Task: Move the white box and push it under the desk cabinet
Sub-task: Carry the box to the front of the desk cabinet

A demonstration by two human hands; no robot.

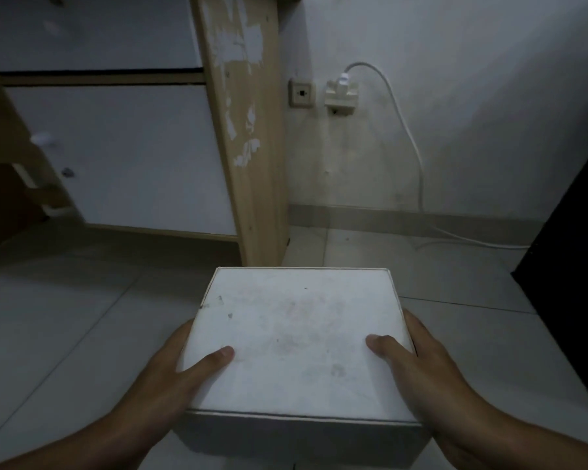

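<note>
With the left hand (170, 371) and right hand (418, 364) in a closed grip on its 2 sides, the white box (296, 344) sits in front of the desk cabinet (116, 157), not yet pushed underneath.

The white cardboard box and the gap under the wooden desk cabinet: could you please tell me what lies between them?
In the head view, only bare grey floor tile lies between the white cardboard box and the gap under the wooden desk cabinet.
</note>
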